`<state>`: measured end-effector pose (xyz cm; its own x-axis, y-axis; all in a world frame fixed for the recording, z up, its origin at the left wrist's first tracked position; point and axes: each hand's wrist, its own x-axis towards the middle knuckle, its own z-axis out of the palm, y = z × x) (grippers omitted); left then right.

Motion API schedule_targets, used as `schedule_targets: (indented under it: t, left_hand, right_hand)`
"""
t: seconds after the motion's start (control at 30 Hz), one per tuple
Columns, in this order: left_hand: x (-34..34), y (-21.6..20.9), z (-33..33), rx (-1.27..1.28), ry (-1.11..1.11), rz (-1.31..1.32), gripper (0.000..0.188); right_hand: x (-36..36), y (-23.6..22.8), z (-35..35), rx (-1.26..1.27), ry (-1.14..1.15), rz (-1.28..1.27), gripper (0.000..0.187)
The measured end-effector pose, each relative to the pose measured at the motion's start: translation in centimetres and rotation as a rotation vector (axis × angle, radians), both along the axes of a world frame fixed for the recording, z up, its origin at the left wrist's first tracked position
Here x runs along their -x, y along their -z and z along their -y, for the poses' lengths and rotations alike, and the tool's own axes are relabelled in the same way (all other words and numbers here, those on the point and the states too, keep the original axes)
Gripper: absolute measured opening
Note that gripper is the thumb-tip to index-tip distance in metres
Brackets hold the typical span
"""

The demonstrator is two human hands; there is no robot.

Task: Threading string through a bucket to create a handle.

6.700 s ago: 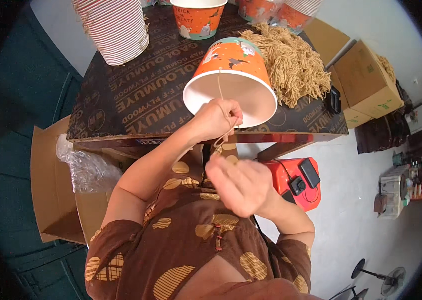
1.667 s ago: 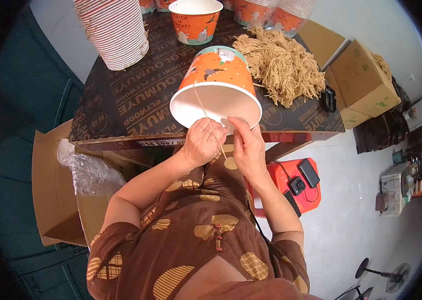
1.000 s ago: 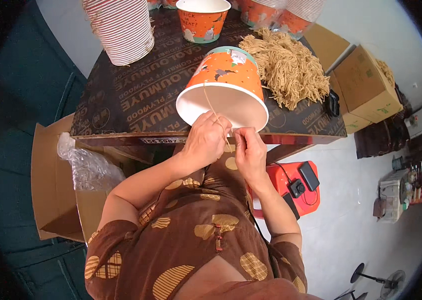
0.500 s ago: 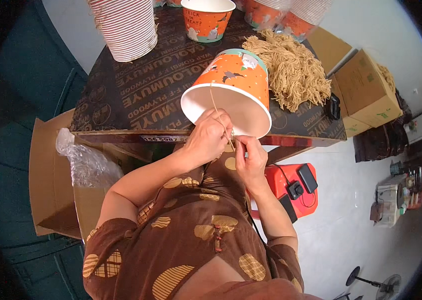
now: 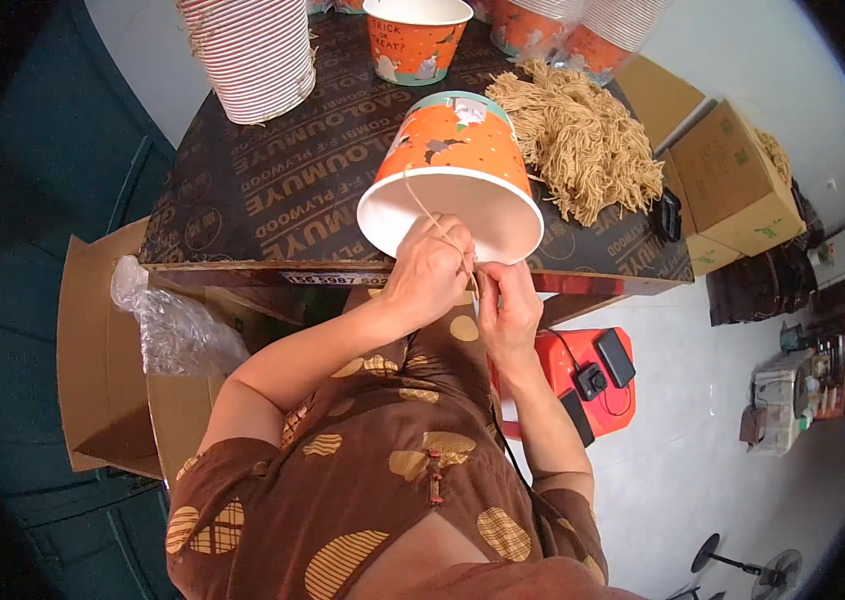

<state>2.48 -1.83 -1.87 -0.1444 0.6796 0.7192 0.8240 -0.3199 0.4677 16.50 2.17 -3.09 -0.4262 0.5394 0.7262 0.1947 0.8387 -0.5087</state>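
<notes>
An orange paper bucket (image 5: 488,148) with a white inside and bat and ghost prints lies on its side at the table's front edge, its mouth tilted towards me. A thin tan string (image 5: 423,205) runs from the rim's upper left across the mouth to my fingers. My left hand (image 5: 431,278) is closed around the string at the near side of the rim. Close beside it, my right hand (image 5: 509,308) pinches the string between thumb and finger just below the rim. The fingers hide any knot there.
On the dark printed table (image 5: 288,190) stand a tall stack of paper buckets (image 5: 251,60), an upright orange bucket (image 5: 413,50) and a pile of tan strings (image 5: 588,145). Cardboard boxes (image 5: 738,180) are at right, another box (image 5: 103,360) with clear plastic at left, and a red stool (image 5: 598,400) below.
The bucket has turned and shifted slightly left, its printed bat moving with it. My left hand has moved a little to the right and down; both hands stay on the string.
</notes>
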Motion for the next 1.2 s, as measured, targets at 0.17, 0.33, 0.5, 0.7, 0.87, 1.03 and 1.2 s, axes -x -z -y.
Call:
schedule_targets:
  t: [0.17, 0.33, 0.5, 0.7, 0.87, 1.03, 1.2]
  left_hand:
    - [-0.2, 0.1, 0.0, 0.016, -0.011, 0.013, 0.014]
    - [0.0, 0.0, 0.0, 0.005, -0.008, 0.013, 0.013]
    - [0.1, -0.2, -0.1, 0.059, -0.03, 0.097, 0.011]
    - [0.3, -1.2, -0.2, 0.17, -0.042, 0.023, 0.004]
    - [0.6, -1.6, -0.4, 0.244, -0.012, -0.009, 0.003]
    - [0.8, -1.3, -0.4, 0.188, 0.01, -0.074, 0.004]
    - [0.9, -2.1, 0.0, 0.277, 0.116, -0.09, 0.005]
  right_hand:
    - [-0.4, 1.3, 0.6, -0.05, 0.039, 0.005, 0.017]
    - [-0.6, 1.7, 0.5, -0.113, 0.066, 0.048, 0.019]
    - [-0.6, 1.7, 0.6, -0.072, 0.063, 0.083, 0.022]
    - [-0.5, 1.4, 0.2, -0.159, 0.111, 0.055, 0.022]
    - [-0.7, 0.2, 0.1, -0.397, 0.177, 0.115, 0.02]
    - [-1.3, -0.6, -0.7, -0.442, 0.144, 0.19, 0.02]
    - [-1.4, -0.4, -1.3, -0.419, 0.143, 0.199, 0.02]
